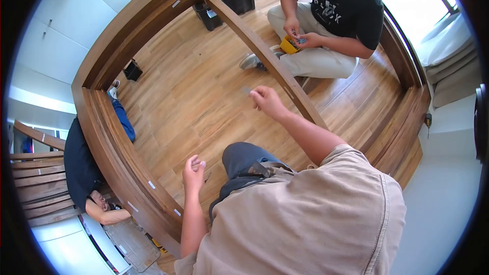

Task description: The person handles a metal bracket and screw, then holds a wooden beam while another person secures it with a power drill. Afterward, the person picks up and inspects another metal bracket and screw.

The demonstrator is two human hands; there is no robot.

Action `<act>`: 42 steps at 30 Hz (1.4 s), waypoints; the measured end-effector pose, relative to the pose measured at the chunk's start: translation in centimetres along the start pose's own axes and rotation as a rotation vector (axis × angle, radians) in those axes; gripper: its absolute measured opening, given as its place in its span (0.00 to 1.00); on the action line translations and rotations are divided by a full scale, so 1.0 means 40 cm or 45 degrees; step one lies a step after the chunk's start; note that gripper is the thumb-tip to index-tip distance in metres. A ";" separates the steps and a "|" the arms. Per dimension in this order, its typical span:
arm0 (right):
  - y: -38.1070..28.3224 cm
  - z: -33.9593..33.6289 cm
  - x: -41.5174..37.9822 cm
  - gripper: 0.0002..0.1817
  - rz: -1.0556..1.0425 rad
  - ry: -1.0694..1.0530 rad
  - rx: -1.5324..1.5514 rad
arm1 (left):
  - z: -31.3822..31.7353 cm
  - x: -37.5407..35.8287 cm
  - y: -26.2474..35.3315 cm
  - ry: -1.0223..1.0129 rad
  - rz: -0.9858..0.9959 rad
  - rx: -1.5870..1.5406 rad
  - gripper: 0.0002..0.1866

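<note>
My right hand [267,101] reaches out over the wood-look floor, beside the middle beam [270,56] of a large brown wooden frame [97,66]. Its fingers are pinched together, and a small pale, flat piece [246,90] sticks out at their tips. Lower and to the left, my left hand [193,174] is raised near my bent knee [244,158], with fingers curled toward the thumb. A small dark thing [207,176] shows at the palm side of this hand; I cannot tell what it is.
Across the beam a person [336,20] sits on the floor, hands over a small yellow box [290,45]. Another person [81,168] leans in outside the frame's left side, near a clear-lidded case [133,244]. A black toolbox [234,0] stands by the far rail.
</note>
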State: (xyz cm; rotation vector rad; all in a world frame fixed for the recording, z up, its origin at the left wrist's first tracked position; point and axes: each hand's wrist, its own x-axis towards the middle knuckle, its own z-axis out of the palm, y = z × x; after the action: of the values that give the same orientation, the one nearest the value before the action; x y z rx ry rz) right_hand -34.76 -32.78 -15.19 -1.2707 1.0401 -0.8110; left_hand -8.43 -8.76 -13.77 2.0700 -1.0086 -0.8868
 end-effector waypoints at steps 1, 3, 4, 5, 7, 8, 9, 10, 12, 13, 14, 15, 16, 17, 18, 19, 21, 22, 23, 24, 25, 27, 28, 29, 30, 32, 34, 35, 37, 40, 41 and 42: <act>0.011 -0.010 0.011 0.12 -0.024 0.058 0.052 | -0.012 -0.011 -0.033 0.005 -0.104 -0.035 0.21; 0.021 -0.027 0.033 0.11 -0.025 0.086 0.072 | -0.030 -0.019 -0.118 0.022 -0.120 -0.056 0.21; 0.022 -0.030 0.041 0.11 -0.029 0.114 0.095 | -0.039 -0.030 -0.135 0.042 -0.134 -0.076 0.21; 0.023 -0.029 0.047 0.11 -0.030 0.116 0.096 | -0.045 -0.046 -0.152 0.041 -0.131 -0.074 0.21; 0.017 -0.030 0.065 0.09 -0.020 0.179 0.250 | -0.057 -0.071 -0.147 0.039 -0.251 -0.161 0.22; 0.014 -0.033 0.069 0.09 -0.024 0.183 0.252 | -0.060 -0.079 -0.155 0.038 -0.246 -0.160 0.22; 0.011 -0.035 0.071 0.09 0.029 0.185 0.314 | -0.064 -0.089 -0.166 0.036 -0.263 -0.182 0.23; 0.008 -0.037 0.074 0.09 0.081 0.188 0.374 | -0.066 -0.102 -0.178 0.033 -0.279 -0.207 0.23; 0.031 -0.041 0.088 0.10 0.112 0.208 0.438 | -0.073 -0.131 -0.197 0.033 -0.304 -0.230 0.24; 0.035 -0.049 0.099 0.10 0.143 0.227 0.505 | -0.069 -0.136 -0.210 0.033 -0.329 -0.250 0.24; 0.041 -0.055 0.103 0.10 0.163 0.234 0.535 | -0.069 -0.146 -0.233 0.022 -0.309 -0.266 0.24; 0.047 -0.059 0.109 0.10 0.141 0.245 0.523 | -0.074 -0.156 -0.262 0.052 -0.341 -0.261 0.24; 0.053 -0.062 0.113 0.11 0.165 0.285 0.543 | -0.072 -0.163 -0.270 0.082 -0.377 -0.254 0.25; 0.062 -0.071 0.113 0.11 0.197 0.325 0.564 | -0.067 -0.169 -0.282 0.071 -0.368 -0.264 0.25; 0.063 -0.077 0.108 0.10 0.191 0.352 0.563 | -0.075 -0.184 -0.275 0.081 -0.414 -0.169 0.26; 0.064 -0.089 0.114 0.10 0.179 0.355 0.556 | -0.074 -0.193 -0.278 0.098 -0.452 -0.081 0.27; 0.094 -0.101 0.116 0.10 0.237 0.486 0.556 | -0.082 -0.200 -0.397 0.122 -0.354 0.010 0.28; 0.107 -0.108 0.122 0.10 0.232 0.487 0.561 | -0.082 -0.205 -0.401 0.129 -0.383 0.073 0.29; 0.123 -0.115 0.123 0.10 0.236 0.513 0.574 | -0.087 -0.213 -0.405 0.133 -0.415 0.140 0.29; 0.134 -0.121 0.123 0.09 0.241 0.541 0.585 | -0.093 -0.220 -0.431 0.130 -0.413 0.143 0.29; 0.141 -0.126 0.121 0.09 0.240 0.544 0.583 | -0.095 -0.226 -0.466 0.148 -0.410 0.150 0.29; 0.151 -0.133 0.121 0.08 0.240 0.628 0.584 | -0.094 -0.233 -0.503 0.167 -0.405 0.149 0.29; 0.160 -0.138 0.123 0.08 0.236 0.624 0.579 | -0.096 -0.241 -0.505 0.188 -0.451 0.095 0.29; 0.169 -0.145 0.123 0.07 0.247 0.650 0.584 | -0.097 -0.250 -0.507 0.207 -0.499 0.043 0.29; 0.173 -0.148 0.120 0.07 0.259 0.678 0.590 | -0.098 -0.256 -0.522 0.209 -0.501 0.040 0.29; 0.181 -0.152 0.118 0.07 0.280 0.699 0.584 | -0.099 -0.265 -0.552 0.231 -0.473 0.086 0.29; 0.191 -0.157 0.119 0.07 0.299 0.721 0.577 | -0.096 -0.278 -0.521 0.222 -0.543 0.071 0.29; 0.199 -0.161 0.120 0.07 0.293 0.730 0.582 | -0.096 -0.282 -0.503 0.210 -0.611 0.058 0.29; 0.212 -0.169 0.122 0.07 0.284 0.740 0.589 | -0.096 -0.287 -0.554 0.223 -0.559 0.102 0.29; 0.228 -0.182 0.121 0.07 0.294 0.778 0.580 | -0.098 -0.301 -0.556 0.240 -0.565 0.061 0.28; 0.232 -0.186 0.120 0.07 0.289 0.792 0.567 | -0.099 -0.305 -0.535 0.242 -0.622 -0.020 0.28; 0.235 -0.190 0.118 0.07 0.283 0.805 0.555 | -0.100 -0.307 -0.547 0.243 -0.623 -0.019 0.28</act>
State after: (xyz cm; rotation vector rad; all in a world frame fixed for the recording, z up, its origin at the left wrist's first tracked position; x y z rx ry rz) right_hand -40.87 -38.43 -25.12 -0.5164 1.3745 -1.2230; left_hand -2.60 13.13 -25.27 2.3794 -0.3956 -0.9006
